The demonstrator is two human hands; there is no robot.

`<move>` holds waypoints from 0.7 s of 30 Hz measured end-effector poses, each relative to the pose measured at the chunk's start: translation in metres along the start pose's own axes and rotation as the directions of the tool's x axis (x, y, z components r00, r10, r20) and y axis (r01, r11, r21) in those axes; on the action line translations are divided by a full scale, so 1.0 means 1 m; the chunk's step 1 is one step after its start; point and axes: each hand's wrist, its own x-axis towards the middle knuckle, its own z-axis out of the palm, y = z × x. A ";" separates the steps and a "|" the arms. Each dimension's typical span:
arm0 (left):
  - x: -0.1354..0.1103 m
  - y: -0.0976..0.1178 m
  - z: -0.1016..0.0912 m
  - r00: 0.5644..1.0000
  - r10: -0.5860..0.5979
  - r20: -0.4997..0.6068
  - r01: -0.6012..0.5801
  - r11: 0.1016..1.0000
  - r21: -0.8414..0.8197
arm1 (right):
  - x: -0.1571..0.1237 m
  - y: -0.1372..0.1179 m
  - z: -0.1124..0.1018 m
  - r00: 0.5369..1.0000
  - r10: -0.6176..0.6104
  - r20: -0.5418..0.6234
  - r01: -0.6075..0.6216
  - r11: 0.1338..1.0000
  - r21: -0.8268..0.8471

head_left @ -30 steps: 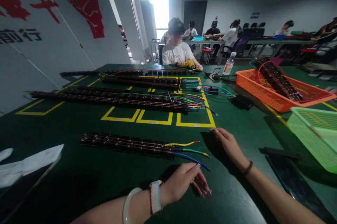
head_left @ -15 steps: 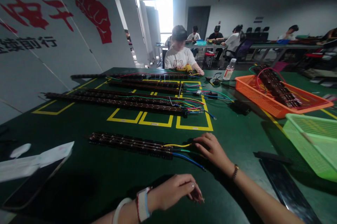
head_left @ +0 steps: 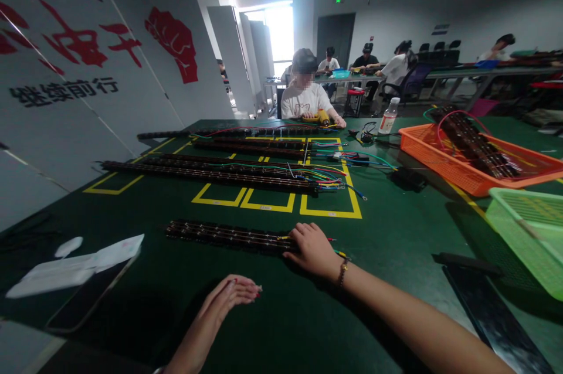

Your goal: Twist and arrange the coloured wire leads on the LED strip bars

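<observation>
A segmented black strip (head_left: 224, 235) with wires running along it lies on the near part of the green table. My right hand (head_left: 313, 250) is over the strip's right end, its fingers curled down around it and covering where the wires come out. Yellow, red and green wire tips (head_left: 341, 254) with terminals show past the hand. Below the strip, my left hand (head_left: 231, 296) hovers apart from it, fingers stretched out and slightly bent, holding nothing.
Several longer wired strips (head_left: 211, 174) lie across yellow tape outlines. An orange basket (head_left: 444, 166) holds more strips, beside a green basket (head_left: 523, 233). A phone (head_left: 94, 295) and white paper (head_left: 57, 274) lie left. Across the table sits a person (head_left: 308, 98) near a water bottle (head_left: 389, 116).
My right hand has moved left from the loose wires onto the strip's end. My left hand has moved left and its fingers have straightened. The view has shifted slightly.
</observation>
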 end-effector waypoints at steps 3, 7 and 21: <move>-0.008 0.004 -0.012 0.996 0.025 -0.085 -0.024 1.000 0.004 | 0.011 0.019 -0.009 0.999 -0.006 -0.051 0.002 0.998 -0.060; -0.012 0.005 -0.016 0.993 0.025 -0.111 -0.025 1.000 0.006 | 0.030 0.052 -0.013 0.988 0.021 -0.151 -0.046 0.986 -0.162; -0.008 -0.003 -0.032 0.987 -0.004 -0.162 0.004 1.000 0.003 | 0.084 0.152 -0.027 0.933 0.304 -0.193 -0.330 0.936 -0.125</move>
